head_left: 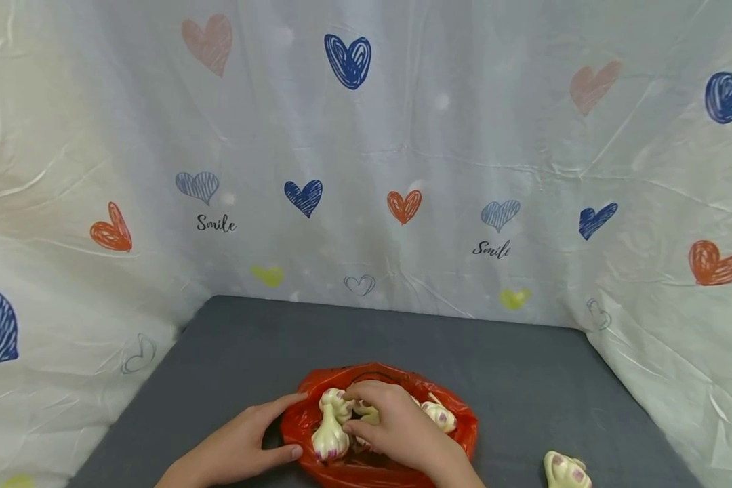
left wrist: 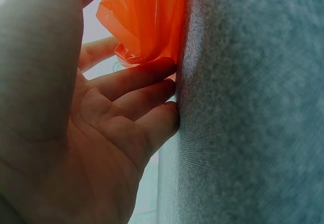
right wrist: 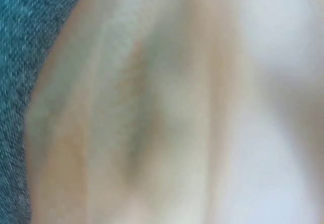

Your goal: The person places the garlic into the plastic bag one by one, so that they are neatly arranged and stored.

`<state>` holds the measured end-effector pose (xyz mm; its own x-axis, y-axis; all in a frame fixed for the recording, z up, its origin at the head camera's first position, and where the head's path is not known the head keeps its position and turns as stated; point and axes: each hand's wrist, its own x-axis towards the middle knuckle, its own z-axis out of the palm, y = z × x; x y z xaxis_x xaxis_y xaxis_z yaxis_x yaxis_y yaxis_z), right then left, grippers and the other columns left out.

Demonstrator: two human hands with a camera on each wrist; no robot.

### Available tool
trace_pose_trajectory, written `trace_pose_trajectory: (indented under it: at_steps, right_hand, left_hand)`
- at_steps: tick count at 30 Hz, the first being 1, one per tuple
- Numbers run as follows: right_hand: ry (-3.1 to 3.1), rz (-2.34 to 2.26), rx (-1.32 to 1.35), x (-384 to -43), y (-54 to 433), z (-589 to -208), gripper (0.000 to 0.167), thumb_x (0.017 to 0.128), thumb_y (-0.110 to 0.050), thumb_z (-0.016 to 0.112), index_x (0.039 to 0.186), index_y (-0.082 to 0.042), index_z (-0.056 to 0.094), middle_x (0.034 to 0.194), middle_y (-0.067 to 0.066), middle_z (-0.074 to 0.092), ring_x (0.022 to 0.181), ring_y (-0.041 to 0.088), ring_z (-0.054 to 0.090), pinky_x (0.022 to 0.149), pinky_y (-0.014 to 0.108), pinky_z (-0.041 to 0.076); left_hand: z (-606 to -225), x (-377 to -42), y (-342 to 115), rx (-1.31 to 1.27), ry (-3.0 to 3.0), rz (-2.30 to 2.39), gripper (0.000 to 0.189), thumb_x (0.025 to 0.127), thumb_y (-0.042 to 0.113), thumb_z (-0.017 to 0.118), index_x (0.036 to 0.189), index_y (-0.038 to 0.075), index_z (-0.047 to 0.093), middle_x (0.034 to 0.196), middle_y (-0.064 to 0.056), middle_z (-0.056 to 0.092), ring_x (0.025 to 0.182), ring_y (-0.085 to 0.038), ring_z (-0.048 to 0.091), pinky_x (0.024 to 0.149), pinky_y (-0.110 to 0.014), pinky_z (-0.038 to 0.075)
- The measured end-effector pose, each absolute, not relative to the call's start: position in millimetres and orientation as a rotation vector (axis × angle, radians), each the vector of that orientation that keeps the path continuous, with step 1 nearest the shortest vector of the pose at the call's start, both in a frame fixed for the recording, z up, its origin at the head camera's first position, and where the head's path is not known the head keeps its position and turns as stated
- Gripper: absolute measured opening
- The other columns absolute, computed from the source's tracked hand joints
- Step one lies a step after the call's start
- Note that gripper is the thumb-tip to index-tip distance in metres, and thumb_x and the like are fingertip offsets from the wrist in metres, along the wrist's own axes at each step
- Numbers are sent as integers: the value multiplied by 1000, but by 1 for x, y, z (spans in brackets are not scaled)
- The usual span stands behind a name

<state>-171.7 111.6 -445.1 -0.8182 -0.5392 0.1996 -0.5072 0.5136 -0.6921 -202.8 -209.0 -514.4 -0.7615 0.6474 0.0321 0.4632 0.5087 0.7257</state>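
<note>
A red plastic bag (head_left: 463,434) lies with its mouth spread wide, several white and purple garlic bulbs (head_left: 331,437) inside it. At the bag's left rim is my left hand (head_left: 253,437), thumb and fingers spread along the plastic. In the left wrist view its loosely bent fingers (left wrist: 147,95) rest on the table beside the bag's orange-looking side (left wrist: 147,21). My right hand (head_left: 396,423) reaches into the bag, its thumb and fingers curled about a garlic bulb (head_left: 366,411) that it partly hides. The right wrist view is filled by a blurred close-up of skin.
The bag sits on a dark grey table (head_left: 268,339). Another garlic bulb (head_left: 566,470) lies on it to the right, near the lower edge of view. A pale curtain (head_left: 366,135) printed with hearts surrounds the table at the back and sides.
</note>
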Motion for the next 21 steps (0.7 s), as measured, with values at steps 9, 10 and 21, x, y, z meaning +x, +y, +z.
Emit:
trace_pose_trajectory:
  at_steps: [9, 10, 21]
  right_hand:
    - [2757, -1178, -955, -172, 114, -443, 31, 101, -25, 84, 130, -17, 77, 128, -4, 75, 116, 15, 70, 97, 40, 62]
    - [2757, -1178, -955, -172, 114, -443, 31, 101, -26, 84, 130, -17, 77, 128, -4, 75, 116, 15, 70, 98, 40, 61]
    - [2764, -1182, -963, -173, 118, -443, 32, 101, -30, 83, 130, -18, 77, 128, -6, 75, 116, 15, 71, 99, 41, 61]
  left_hand:
    - [-517, -203, -209, 953, 2504, 1109, 72, 104, 59, 69, 167, 32, 45, 161, 2, 56, 145, -28, 58, 108, -43, 56]
    - [-517, -203, -209, 954, 2502, 1111, 72, 105, 59, 69, 167, 31, 45, 162, 2, 56, 145, -28, 58, 108, -43, 56]
    - [-515, -202, -209, 966, 2483, 1121, 70, 107, 54, 69, 167, 30, 44, 162, 0, 56, 144, -30, 58, 108, -42, 56]
